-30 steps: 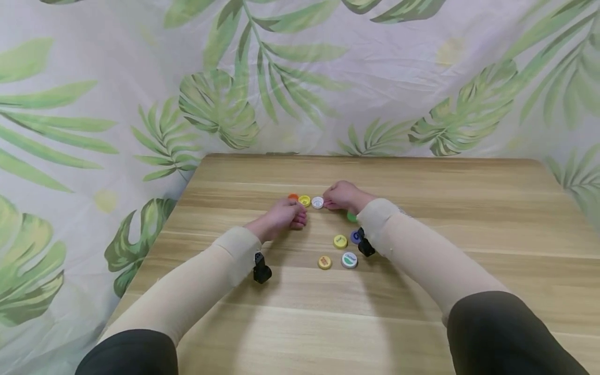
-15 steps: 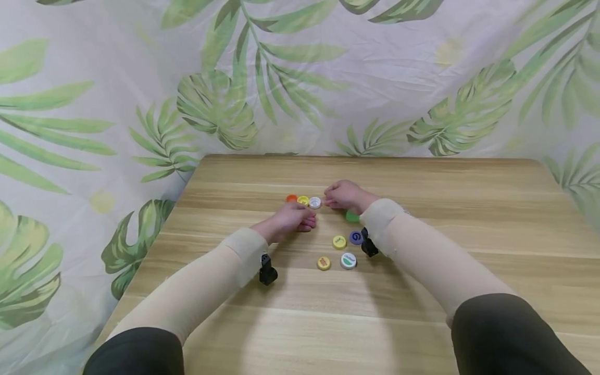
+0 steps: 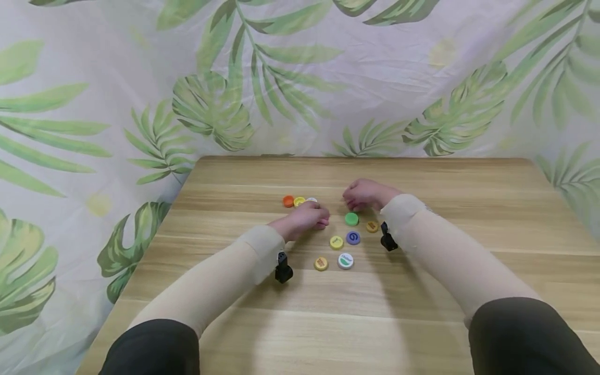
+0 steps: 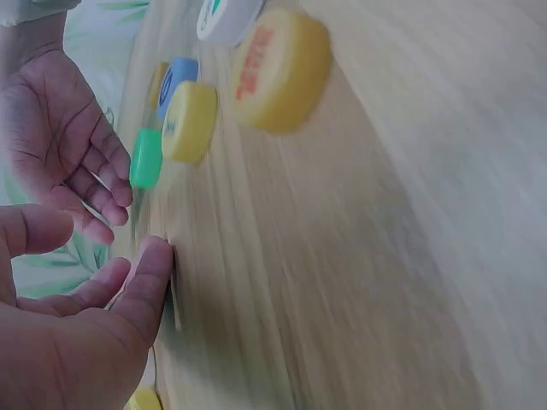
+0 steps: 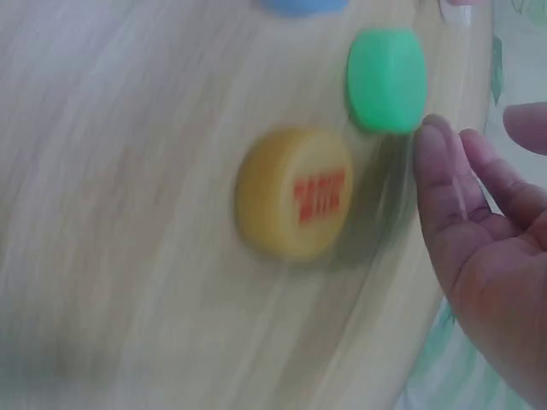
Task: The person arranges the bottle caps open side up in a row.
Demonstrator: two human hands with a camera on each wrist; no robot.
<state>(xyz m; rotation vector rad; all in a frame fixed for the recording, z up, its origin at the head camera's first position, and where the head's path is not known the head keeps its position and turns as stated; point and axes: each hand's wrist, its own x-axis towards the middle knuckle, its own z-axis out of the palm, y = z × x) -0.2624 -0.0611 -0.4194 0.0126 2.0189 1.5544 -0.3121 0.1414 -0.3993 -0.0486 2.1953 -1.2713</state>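
My left hand (image 3: 307,216) is low over the table, overlapping the near edge of a white bottle cap (image 3: 311,200). Its fingers (image 4: 147,286) are loosely bent, with nothing between them and the thumb. Left of that cap, in a short row, lie a yellow cap (image 3: 299,201) and an orange cap (image 3: 288,201). My right hand (image 3: 367,194) hovers just behind a green cap (image 3: 351,219), fingers relaxed and holding nothing. In the right wrist view its fingertips appear right by the green cap, with a gold cap (image 5: 295,195) with red print nearby.
Nearer the front lie a purple-blue cap (image 3: 353,238), a second yellow cap (image 3: 336,242), another gold cap (image 3: 321,263) and a white cap with a green mark (image 3: 346,261). A leaf-print cloth (image 3: 281,78) hangs behind the wooden table (image 3: 450,208).
My right hand has moved right, away from the white cap, uncovering the green cap and a gold cap. My left hand has slid right along the row, exposing the orange cap and partly covering the white one.
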